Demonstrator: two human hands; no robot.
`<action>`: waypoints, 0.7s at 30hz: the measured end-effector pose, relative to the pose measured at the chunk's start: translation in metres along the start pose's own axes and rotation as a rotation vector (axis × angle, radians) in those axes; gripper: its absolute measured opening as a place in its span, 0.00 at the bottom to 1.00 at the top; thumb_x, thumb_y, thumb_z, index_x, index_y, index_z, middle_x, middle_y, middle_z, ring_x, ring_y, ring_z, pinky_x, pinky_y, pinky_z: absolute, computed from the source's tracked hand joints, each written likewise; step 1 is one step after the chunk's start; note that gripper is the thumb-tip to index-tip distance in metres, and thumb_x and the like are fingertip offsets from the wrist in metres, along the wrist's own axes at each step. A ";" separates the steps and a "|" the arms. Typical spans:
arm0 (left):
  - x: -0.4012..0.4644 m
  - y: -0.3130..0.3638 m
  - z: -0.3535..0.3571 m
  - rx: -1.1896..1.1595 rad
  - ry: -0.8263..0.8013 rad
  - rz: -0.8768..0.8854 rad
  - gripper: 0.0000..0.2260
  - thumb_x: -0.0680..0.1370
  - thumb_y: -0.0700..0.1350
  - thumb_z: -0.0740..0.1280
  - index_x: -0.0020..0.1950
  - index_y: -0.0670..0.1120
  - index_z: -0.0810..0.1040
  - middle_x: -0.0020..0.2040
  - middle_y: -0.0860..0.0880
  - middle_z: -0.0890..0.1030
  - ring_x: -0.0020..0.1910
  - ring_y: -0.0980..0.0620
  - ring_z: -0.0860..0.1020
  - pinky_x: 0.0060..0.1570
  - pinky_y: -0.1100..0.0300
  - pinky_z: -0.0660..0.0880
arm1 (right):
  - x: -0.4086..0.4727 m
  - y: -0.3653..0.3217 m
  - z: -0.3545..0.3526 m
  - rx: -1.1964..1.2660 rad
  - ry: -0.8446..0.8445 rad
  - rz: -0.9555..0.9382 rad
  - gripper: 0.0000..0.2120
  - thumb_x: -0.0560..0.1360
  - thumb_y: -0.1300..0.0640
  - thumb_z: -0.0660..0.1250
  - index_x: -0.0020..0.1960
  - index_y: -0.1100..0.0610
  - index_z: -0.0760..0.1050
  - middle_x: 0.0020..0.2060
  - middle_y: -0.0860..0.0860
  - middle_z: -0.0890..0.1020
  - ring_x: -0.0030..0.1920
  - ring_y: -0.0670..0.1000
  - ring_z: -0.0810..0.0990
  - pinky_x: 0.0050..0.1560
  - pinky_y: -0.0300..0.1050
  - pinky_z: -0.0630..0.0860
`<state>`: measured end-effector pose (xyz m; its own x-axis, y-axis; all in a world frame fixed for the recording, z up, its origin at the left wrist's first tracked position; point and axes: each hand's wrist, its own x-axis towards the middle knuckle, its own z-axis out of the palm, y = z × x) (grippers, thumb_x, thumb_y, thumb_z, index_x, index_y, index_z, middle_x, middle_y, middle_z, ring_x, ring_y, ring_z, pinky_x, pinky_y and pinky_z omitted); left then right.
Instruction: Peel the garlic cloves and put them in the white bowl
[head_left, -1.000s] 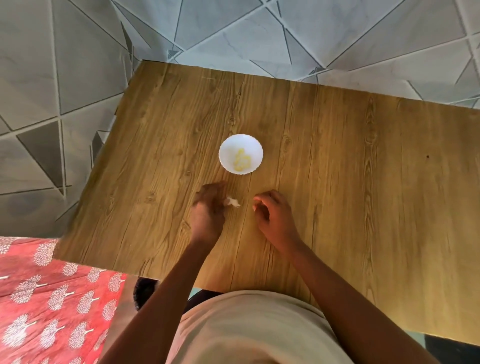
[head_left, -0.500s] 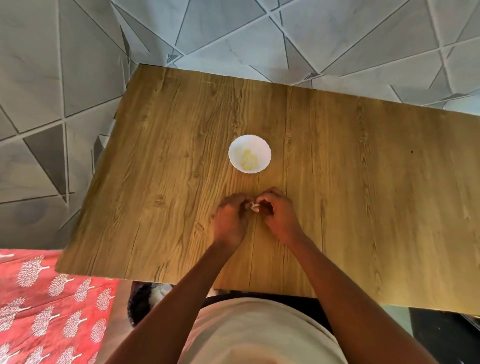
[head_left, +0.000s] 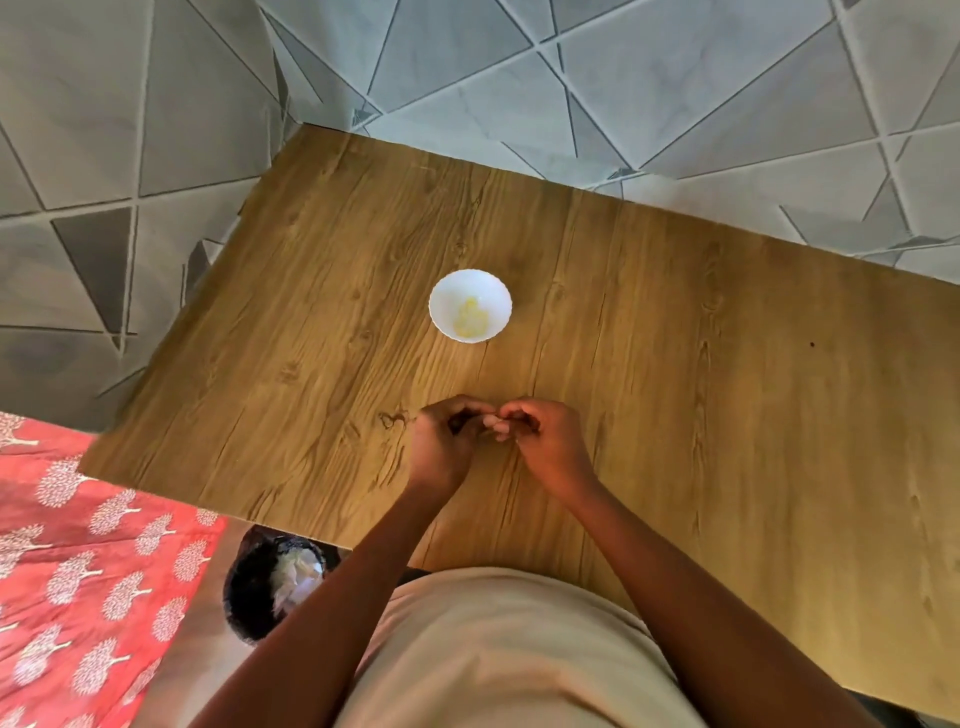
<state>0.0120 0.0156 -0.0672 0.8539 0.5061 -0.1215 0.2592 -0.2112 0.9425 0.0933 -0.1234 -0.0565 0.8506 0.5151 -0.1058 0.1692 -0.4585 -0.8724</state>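
A small white bowl (head_left: 447, 291) with a scalloped rim stands on the wooden table (head_left: 727, 389) and holds pale yellow peeled garlic cloves (head_left: 470, 318). Nearer to me, both hands meet just above the table. My left hand (head_left: 441, 447) and my right hand (head_left: 545, 441) pinch a small pale garlic clove (head_left: 493, 423) between their fingertips. Most of the clove is hidden by the curled fingers.
A dark round bin (head_left: 270, 587) with whitish garlic skins inside sits on the floor below the table's near left edge. A red patterned cloth (head_left: 78, 571) lies at the lower left. Grey tiled floor surrounds the table.
My left hand carried the clove from the table toward my right hand. Both hands now hold it together, close to each other. The camera view shifted slightly.
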 end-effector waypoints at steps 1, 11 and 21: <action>-0.001 0.002 0.002 0.016 0.011 0.001 0.06 0.77 0.36 0.75 0.50 0.46 0.87 0.44 0.53 0.87 0.45 0.54 0.86 0.51 0.54 0.83 | 0.001 -0.001 -0.002 0.039 -0.018 0.031 0.06 0.76 0.66 0.73 0.47 0.56 0.84 0.38 0.48 0.86 0.38 0.44 0.85 0.42 0.38 0.80; -0.002 0.024 0.010 0.180 0.112 -0.092 0.08 0.77 0.36 0.73 0.47 0.49 0.86 0.40 0.57 0.85 0.41 0.62 0.83 0.41 0.68 0.77 | -0.002 -0.008 -0.003 -0.159 0.035 -0.164 0.04 0.76 0.61 0.74 0.50 0.58 0.86 0.41 0.51 0.87 0.41 0.45 0.83 0.41 0.38 0.78; 0.007 0.021 -0.002 0.336 -0.029 0.064 0.09 0.75 0.30 0.70 0.48 0.43 0.85 0.41 0.53 0.84 0.39 0.66 0.78 0.41 0.76 0.72 | 0.010 -0.009 -0.002 -0.091 -0.024 0.073 0.08 0.74 0.69 0.72 0.50 0.61 0.86 0.41 0.55 0.87 0.39 0.51 0.84 0.45 0.50 0.83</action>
<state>0.0223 0.0158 -0.0474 0.8844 0.4601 -0.0791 0.3350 -0.5073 0.7940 0.1014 -0.1153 -0.0489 0.8501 0.4949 -0.1798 0.1529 -0.5588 -0.8151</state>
